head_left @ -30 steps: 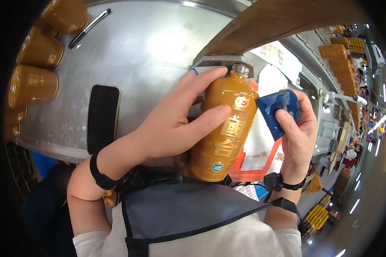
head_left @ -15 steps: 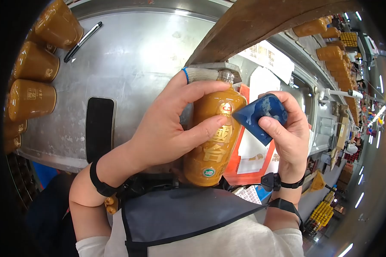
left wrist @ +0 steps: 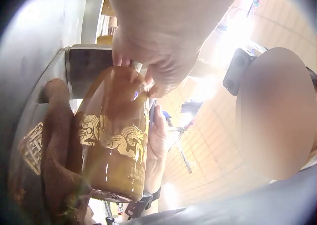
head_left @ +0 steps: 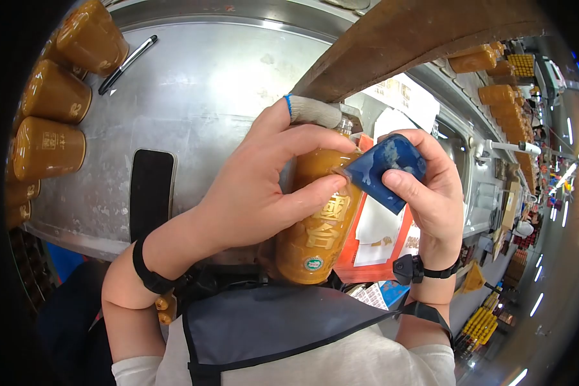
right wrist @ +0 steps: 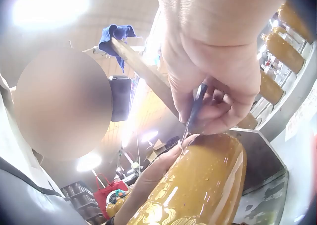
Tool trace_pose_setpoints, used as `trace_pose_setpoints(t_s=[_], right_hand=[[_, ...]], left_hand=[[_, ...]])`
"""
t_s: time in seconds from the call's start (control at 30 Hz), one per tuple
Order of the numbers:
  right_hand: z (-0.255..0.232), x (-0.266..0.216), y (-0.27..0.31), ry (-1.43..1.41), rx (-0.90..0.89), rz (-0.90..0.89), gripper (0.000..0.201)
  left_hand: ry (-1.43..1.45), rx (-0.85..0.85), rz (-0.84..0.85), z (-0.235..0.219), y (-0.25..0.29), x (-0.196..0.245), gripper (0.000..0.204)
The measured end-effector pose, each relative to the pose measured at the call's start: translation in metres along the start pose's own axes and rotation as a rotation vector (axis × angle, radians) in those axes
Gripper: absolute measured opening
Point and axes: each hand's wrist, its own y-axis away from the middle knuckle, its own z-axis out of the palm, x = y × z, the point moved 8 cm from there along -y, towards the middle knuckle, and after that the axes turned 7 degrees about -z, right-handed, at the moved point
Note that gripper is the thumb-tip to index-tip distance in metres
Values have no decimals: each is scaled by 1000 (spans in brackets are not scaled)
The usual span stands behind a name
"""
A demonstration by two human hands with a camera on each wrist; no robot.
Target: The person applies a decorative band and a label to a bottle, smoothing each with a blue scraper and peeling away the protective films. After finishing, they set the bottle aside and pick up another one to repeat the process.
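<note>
An amber bottle with gold characters (head_left: pixel 315 238) leans in front of the apron in the head view. My left hand (head_left: pixel 257 177) grips its upper part, thumb and index finger on the shoulder; a grey fabric sleeve with a blue edge (head_left: pixel 315 112) covers another finger by the neck. Between thumb and fingers my right hand (head_left: pixel 434 199) pinches a flat blue scraper (head_left: pixel 389 170), whose corner lies at the shoulder beside the left fingertips. The right wrist view shows the scraper edge-on (right wrist: pixel 196 108) above the bottle (right wrist: pixel 203 180). Gold scrollwork marks the bottle (left wrist: pixel 114 136) in the left wrist view.
A black phone (head_left: pixel 152 193) and a pen (head_left: pixel 128 64) lie on the metal table (head_left: pixel 199 83). Several amber bottles (head_left: pixel 50 148) line its left edge. A brown beam (head_left: pixel 392 45) crosses above; red and white papers (head_left: pixel 373 238) lie right of the bottle.
The scraper's corner has moved left over the bottle's shoulder, to the left fingertips. The bottle has shifted left, and its red emblem, visible before, is now covered.
</note>
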Motion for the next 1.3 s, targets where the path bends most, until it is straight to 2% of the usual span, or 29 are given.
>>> trace_pose_setpoints(t_s=[0.1,0.27,0.3,0.47,0.5,0.57,0.63,0.7,0.77,0.83,0.87,0.97,1.03,1.3], right_hand=[[3,-3,-3,4,-23,-60,35],[-1,-15,0,-124,3,-126,49],[0,-19,1,-90,-40,-189,53],[1,-14,7,-48,-167,-188,30],[2,-14,5,-52,-167,-183,30],[17,-17,1,66,-313,-130,33],[27,-19,2,59,-302,-57,27],[32,-25,1,300,-270,-124,18],[37,-27,0,341,-211,-178,23],[47,-38,-1,638,-253,-343,23],[48,-38,-2,604,-219,-358,16],[47,-31,-4,567,-224,-297,12],[47,-29,-4,550,-228,-265,11],[44,-26,-6,526,-212,-232,9]], left_hand=[[12,-49,-29,-1,-3,1,21],[-23,-79,-4,-4,2,16,9],[-5,-88,-1,-4,3,21,7],[-41,-99,14,-4,8,32,8],[-56,-83,13,-4,7,32,8],[-58,-80,30,-4,4,33,9],[-58,-75,43,-4,4,32,10],[34,-72,-28,-5,4,21,14],[35,-81,-27,-8,6,13,17],[27,-66,6,-11,10,9,18],[29,-69,1,-11,11,10,18],[-50,-79,16,-7,16,12,18],[-75,-26,58,-4,19,10,16],[-143,-34,26,-3,17,12,10]])
